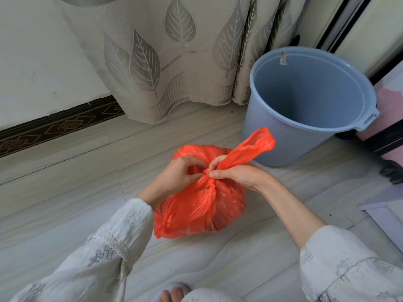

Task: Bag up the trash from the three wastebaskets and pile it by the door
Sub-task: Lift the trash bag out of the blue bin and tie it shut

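While left hand [177,175] pinches red bag [200,210] neck — right hand [235,174] grasps twisted tail.

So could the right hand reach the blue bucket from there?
Probably yes, but not freely: the right hand is pinching the red bag at its knot. The blue bucket stands just beyond, with bare floor between.

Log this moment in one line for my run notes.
step: tying | both hands pinch red bag neck | blue bucket empty
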Demonstrator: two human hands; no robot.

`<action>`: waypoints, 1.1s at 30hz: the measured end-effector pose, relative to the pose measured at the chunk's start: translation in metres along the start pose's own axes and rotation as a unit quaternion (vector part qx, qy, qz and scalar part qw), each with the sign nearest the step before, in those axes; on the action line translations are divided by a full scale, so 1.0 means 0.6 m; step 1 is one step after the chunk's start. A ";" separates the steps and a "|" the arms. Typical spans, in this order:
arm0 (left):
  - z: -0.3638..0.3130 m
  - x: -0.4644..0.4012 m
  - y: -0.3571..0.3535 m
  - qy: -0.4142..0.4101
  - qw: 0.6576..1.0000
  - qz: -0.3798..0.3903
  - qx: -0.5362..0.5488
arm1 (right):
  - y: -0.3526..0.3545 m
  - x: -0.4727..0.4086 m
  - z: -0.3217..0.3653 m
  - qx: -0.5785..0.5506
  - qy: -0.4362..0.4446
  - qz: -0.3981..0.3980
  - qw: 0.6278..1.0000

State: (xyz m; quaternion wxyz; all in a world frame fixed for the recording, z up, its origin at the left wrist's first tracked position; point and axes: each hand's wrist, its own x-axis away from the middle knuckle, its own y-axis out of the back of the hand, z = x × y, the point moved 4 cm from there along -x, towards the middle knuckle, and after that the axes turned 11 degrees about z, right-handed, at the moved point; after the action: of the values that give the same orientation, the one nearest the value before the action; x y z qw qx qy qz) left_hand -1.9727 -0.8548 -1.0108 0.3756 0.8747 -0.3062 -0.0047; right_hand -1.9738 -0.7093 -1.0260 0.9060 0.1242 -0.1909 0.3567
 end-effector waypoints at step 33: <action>0.007 -0.001 -0.010 0.077 0.991 -0.083 0.076 | -0.009 0.002 -0.004 -0.395 -0.057 -0.104 0.911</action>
State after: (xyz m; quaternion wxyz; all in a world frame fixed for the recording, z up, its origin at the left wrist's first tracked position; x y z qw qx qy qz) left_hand -1.9710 -0.8539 -1.0182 0.3289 0.9208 -0.2022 0.0545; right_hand -1.9685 -0.7114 -1.0284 0.9008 -0.2041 -0.3535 0.1482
